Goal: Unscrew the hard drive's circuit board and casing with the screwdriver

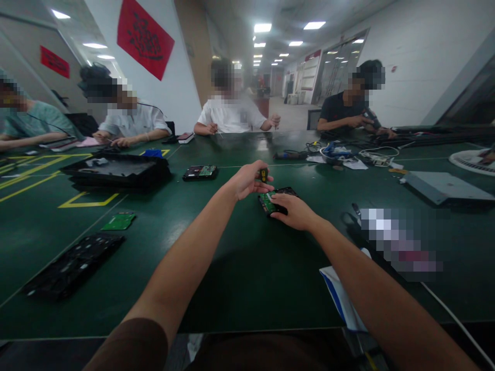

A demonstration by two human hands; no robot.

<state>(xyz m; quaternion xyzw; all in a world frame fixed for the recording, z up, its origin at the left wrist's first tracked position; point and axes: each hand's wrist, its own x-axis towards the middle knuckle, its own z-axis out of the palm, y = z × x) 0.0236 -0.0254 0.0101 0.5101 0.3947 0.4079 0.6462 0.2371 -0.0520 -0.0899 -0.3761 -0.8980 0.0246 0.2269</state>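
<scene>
I've got L hand (249, 181) pinched round a yellow/blk tool (264, 175), hard drive (265, 202) just below & rightward, w/ R hand (296, 210) loosely clasping it.

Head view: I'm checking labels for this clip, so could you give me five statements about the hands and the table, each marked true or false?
1. The left hand holds a yellow-and-black tool. True.
2. The right hand is raised well clear of the hard drive. False: it is on the drive, touching it.
3. A loose green circuit board lies farther from the person than the black panel. True.
4. The grey metal box stands at the left of the table. False: it is at the right.
5. A second hard drive lies to the left of both hands. True.
</scene>
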